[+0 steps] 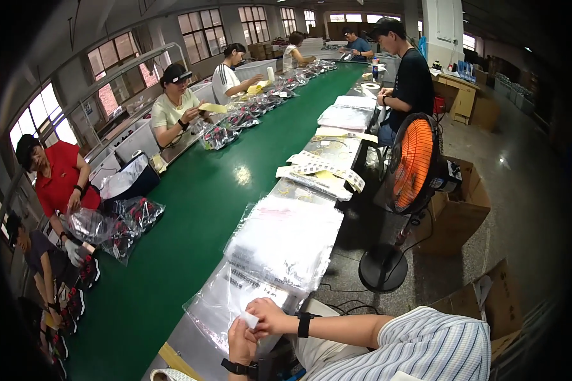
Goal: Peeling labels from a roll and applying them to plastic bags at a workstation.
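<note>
Close together at the near edge of the work table, my two hands meet over a small white piece that looks like paper or a label. Fingers of my left hand pinch it from below. My right hand closes on it from the right side, its fingertips partly hidden. Under and beyond my hands lies a clear plastic bag with dark print. A thick stack of clear plastic bags rests just past it.
A green conveyor belt runs along the left, with bagged shoes and several people beyond it. Label sheets lie farther up the table. An orange floor fan and a cardboard box stand to the right.
</note>
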Demonstrator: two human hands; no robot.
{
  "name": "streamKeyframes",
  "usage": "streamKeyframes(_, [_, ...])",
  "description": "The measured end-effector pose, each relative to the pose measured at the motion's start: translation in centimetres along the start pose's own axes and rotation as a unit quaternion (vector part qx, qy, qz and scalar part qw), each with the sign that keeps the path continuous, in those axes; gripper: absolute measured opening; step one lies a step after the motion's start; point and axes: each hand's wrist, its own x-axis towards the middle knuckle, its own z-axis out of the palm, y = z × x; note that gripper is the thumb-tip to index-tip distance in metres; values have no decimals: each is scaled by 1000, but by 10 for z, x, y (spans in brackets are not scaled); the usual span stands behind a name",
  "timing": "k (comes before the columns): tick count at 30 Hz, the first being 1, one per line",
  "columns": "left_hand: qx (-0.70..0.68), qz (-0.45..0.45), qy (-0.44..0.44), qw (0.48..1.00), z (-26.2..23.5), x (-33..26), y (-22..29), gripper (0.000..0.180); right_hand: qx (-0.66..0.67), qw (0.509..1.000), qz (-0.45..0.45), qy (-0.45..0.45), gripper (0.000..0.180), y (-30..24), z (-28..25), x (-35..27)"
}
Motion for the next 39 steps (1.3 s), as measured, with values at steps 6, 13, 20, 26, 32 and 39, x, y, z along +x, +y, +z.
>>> streamKeyframes(6, [-225, 28, 94, 970, -10, 4, -10, 31, 303, 940, 145, -49, 23, -6, -38, 8])
streamKeyframes(13, [24, -40, 98, 994, -16, 28, 1, 28, 294, 949, 27, -112, 19, -27, -58, 26])
streamKeyframes(20, [-329, -107, 40, 937, -21, 1, -5, 52, 78, 987, -45, -130, 59, -52, -43, -21])
streamKeyframes(26, [-236, -51, 15, 970, -19, -70, 20, 58, -34, 986, -144, -74, 36, -43, -38, -20])
streamKeyframes(32, [-231, 25, 63, 971, -41, -66, -27, 40, 242, 938, 245, -51, 26, -23, -46, -7])
streamKeyframes(39, [-254, 30, 72, 964, -45, -69, -14, 44, 231, 899, 216, 304, 14, 56, -162, 53])
